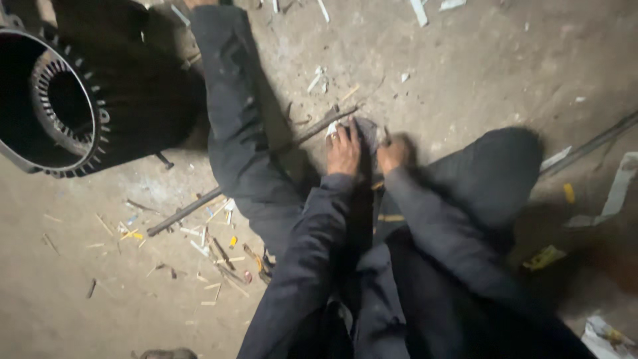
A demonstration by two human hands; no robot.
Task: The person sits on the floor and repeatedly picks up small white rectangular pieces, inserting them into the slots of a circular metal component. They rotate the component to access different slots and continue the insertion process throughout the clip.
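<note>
The left hand (343, 151) lies flat, fingers closed on the near end of a long metal rod (199, 204) and a dark cloth (365, 130) on the dirt floor (478, 60). The right hand (392, 153), just beside it, is blurred; I cannot tell its grip. A ribbed motor housing (60, 106) sits far left.

A crumpled white wrapper (605, 336) — yellow-marked — lies at the floor's bottom-right corner

Dark long sleeves, dark trousers — bare hands
</note>
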